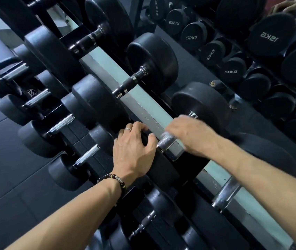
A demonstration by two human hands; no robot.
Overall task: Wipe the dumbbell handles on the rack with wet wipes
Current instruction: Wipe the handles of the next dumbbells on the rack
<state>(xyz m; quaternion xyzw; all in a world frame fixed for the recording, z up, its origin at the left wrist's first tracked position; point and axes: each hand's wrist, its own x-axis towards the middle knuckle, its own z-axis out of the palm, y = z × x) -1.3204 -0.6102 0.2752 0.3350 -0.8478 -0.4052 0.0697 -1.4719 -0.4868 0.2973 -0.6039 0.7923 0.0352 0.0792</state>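
Knurled chrome handle [167, 142] of the nearest upper-row dumbbell lies between both hands, just past centre toward four o'clock. The right hand [190, 134], motion-blurred, covers the handle's far end; whether its fingers clasp the bar or a wipe cannot be told. The left hand [134, 148], wearing a ring and a beaded bracelet [115, 179], curls its fingers over the matte black round dumbbell head [161, 168] at seven o'clock of the handle. A pale, scuffed rack rail [143, 103] runs beneath, from eleven toward five o'clock.
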